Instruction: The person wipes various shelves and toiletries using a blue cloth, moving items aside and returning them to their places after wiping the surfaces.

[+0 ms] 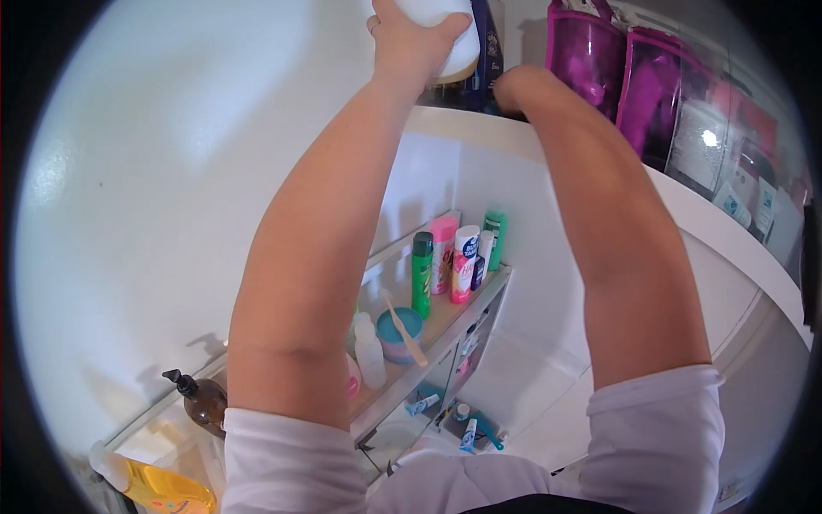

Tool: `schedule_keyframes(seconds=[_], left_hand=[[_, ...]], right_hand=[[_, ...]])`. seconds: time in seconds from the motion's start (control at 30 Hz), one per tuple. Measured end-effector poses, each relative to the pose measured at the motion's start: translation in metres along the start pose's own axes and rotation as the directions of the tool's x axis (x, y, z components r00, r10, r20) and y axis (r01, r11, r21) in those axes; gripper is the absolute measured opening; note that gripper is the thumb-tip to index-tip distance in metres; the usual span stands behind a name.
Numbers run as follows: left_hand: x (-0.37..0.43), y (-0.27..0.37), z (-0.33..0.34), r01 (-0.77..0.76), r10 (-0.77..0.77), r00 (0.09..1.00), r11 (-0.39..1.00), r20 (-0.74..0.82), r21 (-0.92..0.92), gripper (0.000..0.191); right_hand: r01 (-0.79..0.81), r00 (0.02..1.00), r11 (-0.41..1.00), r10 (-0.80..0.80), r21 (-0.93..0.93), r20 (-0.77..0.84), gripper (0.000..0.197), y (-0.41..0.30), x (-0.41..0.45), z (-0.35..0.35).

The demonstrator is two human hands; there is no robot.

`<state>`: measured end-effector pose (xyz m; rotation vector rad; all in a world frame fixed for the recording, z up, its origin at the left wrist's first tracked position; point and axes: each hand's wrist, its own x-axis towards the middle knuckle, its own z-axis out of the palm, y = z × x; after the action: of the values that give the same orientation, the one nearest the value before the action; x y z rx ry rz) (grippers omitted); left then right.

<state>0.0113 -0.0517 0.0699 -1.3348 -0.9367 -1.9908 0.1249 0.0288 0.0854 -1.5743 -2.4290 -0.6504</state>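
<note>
At the top of the view, my left hand [414, 38] is closed around a white container [456, 48], thumb spread across its side. Beside the container, a dark blue box [489, 45] stands on the high white ledge [475, 125]. My right hand [514, 90] reaches over that ledge near the box; its fingers are hidden, so what it touches cannot be seen. Just right of it are purple-trimmed clear bags [587, 58].
Below, a shelf [443, 321] holds a green bottle [421, 276], pink bottles, a blue tub [399, 334] and a wooden-handled brush. At lower left are a brown pump bottle [205, 405] and a yellow bottle [170, 491]. Clear cases line the ledge at right.
</note>
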Motion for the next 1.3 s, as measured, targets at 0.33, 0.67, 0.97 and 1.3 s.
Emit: schedule_keyframes(seconds=[0.33, 0.67, 0.97, 1.3], left_hand=[[-0.015, 0.002, 0.034, 0.041, -0.039, 0.998, 0.998, -0.041, 0.053, 0.085], [0.004, -0.004, 0.04, 0.135, -0.141, 0.983, 0.989, -0.117, -0.06, 0.099], [-0.012, -0.006, 0.06, -0.109, 0.123, 0.988, 0.983, 0.089, -0.15, 0.073], [-0.017, -0.012, 0.072, -0.024, 0.045, 0.964, 0.996, 0.261, -0.084, 0.08]], right_hand=[[0.502, 0.844, 0.865, -0.482, 0.029, -0.235, 0.033, 0.047, 0.025, 0.025], [0.404, 0.89, 0.907, -0.42, -0.12, -0.178, 0.037, 0.026, -0.019, 0.018], [0.006, 0.725, 1.0, 0.009, 0.02, -0.688, 0.018, 0.074, -0.155, 0.022], [0.218, 0.561, 0.966, -0.008, 0.138, -0.828, 0.023, 0.086, -0.177, 0.057]])
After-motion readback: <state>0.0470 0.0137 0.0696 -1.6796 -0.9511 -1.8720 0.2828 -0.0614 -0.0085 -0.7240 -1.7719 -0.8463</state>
